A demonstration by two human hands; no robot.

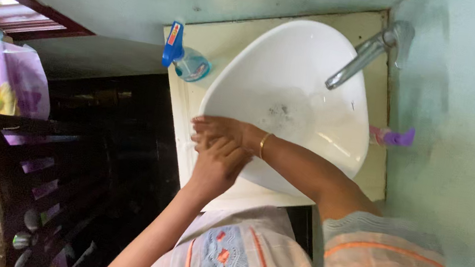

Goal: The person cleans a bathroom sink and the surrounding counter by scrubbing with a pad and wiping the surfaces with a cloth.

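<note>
Overlapping at the white basin (317, 59) rim, left hand (219, 164) covers right hand (220, 130); either grip's state cannot be told.

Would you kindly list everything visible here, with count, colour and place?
basin: one, white, on the cream counter
tap: one, metal, over the basin's right rim
spray bottle: one, blue and clear, left of the basin
small bottle: one, pink and purple, lying right of the basin
bracelet: one, gold, on the right wrist
left hand: at the basin's front rim, clasped over the right
right hand: at the rim, under the left
</note>
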